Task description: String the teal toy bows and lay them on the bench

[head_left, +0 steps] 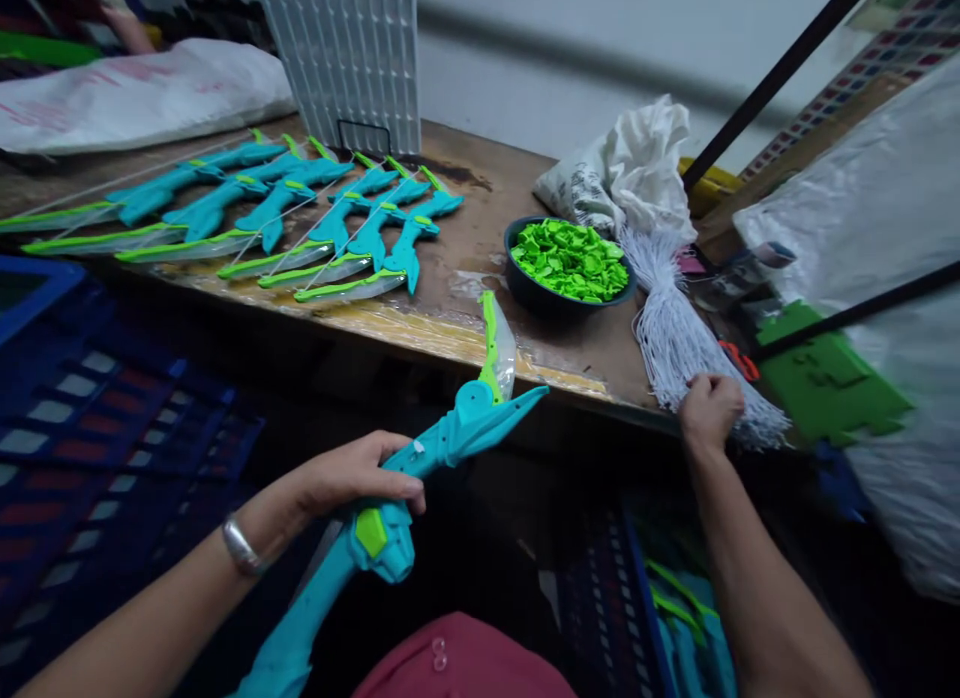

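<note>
- Wooden worktable point(480, 193) is carrying a row of finished bows point(285, 213) at its left, bare board lying between them and the front edge.
- Teal toy bow point(420, 458) is slanting from lower left up to upper right, its green tip overlapping the table edge.
- White string bundle point(675, 338) is trailing over that edge.
- Left hand point(352, 473) is clamped around the bow.
- Right hand point(709, 410) is pinching the strings.

Your left hand point(352, 478) grips a toy bow point(420, 478) of smooth teal plastic, slightly glossy, with a clear translucent limb edged in lime green. Your right hand point(709, 410) touches a bundle of white strings point(667, 328), matt and fibrous. The table point(495, 208) is worn wood, rough, with taped edge. The bowl point(570, 263) holds matt green plastic chips. Your bracelet point(240, 546) looks like polished metal
</note>
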`<state>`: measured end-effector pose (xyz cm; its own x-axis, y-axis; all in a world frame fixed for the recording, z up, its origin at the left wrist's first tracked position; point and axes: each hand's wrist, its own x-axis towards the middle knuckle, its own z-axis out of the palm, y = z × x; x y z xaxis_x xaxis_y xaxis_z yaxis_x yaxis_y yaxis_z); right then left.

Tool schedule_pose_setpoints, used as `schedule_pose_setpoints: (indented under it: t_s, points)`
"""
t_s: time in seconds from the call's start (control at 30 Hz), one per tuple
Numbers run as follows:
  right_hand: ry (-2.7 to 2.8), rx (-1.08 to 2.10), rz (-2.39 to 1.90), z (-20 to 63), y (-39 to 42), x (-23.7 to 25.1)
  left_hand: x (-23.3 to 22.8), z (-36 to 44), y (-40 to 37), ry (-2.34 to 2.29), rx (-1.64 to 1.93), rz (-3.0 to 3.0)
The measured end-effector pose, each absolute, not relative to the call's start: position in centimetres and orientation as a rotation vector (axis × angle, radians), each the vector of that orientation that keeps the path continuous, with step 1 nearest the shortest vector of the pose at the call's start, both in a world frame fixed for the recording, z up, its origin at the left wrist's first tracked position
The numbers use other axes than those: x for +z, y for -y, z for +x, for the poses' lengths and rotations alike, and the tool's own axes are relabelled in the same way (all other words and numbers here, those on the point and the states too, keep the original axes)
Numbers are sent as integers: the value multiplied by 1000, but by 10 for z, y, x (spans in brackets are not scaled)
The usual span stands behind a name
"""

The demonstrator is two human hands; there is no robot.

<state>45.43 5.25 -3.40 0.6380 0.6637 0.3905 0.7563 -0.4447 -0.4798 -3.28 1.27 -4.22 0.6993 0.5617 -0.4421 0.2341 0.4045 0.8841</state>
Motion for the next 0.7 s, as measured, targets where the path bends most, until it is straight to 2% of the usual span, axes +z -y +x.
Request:
schedule_pose_setpoints:
  t_s: [0.1, 0.27, 0.37, 0.47, 0.53, 0.7]
  points:
    - [1151, -12, -2064, 400, -17, -37, -55, -21, -7, -761, 217, 1071]
    - [1506, 686, -1756, 261, 74, -76, -68, 2, -3, -683, 259, 943]
    - [1445, 1306, -1453, 203, 113, -99, -74, 5, -3, -638, 214, 940]
    - [1016, 1890, -1183, 184, 122, -107, -76, 0, 3, -620, 164, 965]
    - [732, 2021, -1077, 186, 114, -106, -78, -5, 11, -606, 129, 1017]
    - [342, 1883, -1013, 209, 75, -105, -91, -12, 46, -622, -45, 1163]
